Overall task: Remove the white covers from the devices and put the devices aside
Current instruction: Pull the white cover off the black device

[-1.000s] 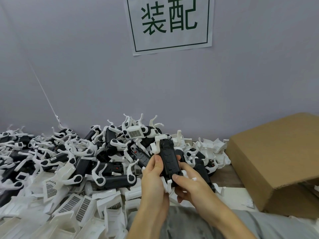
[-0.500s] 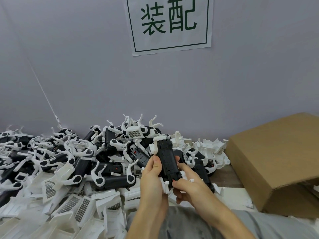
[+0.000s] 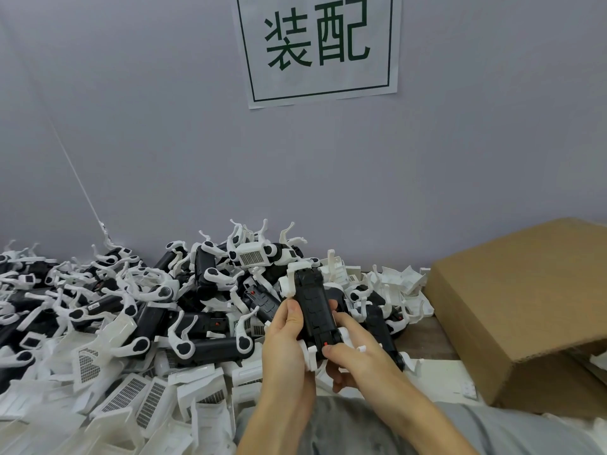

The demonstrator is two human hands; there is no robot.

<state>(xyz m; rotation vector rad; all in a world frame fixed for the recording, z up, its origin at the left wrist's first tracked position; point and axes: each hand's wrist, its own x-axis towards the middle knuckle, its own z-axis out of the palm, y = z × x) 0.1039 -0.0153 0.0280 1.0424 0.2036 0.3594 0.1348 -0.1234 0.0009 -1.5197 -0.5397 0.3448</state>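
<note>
Holding one black device (image 3: 313, 307) up over the lap, both hands wrapped round it: left hand (image 3: 287, 349) curls along its left side with the thumb on top, right hand (image 3: 356, 357) grips the near end, thumb tip pressed by the small red button. White parts still cling to the device at the far end and the near corners, so the step in hand looks like cover removal, not yet finished. Next move probably calls for prying or pulling the white cover (image 3: 297, 274) free while the left hand steadies the body, then laying the device aside. Pile (image 3: 138, 300) of more black-and-white devices sits behind and to the left, loose white covers (image 3: 131, 392) heaped nearer. Cardboard box (image 3: 522, 307) at right lies tipped, opening toward the camera; contents can't be made out.
</note>
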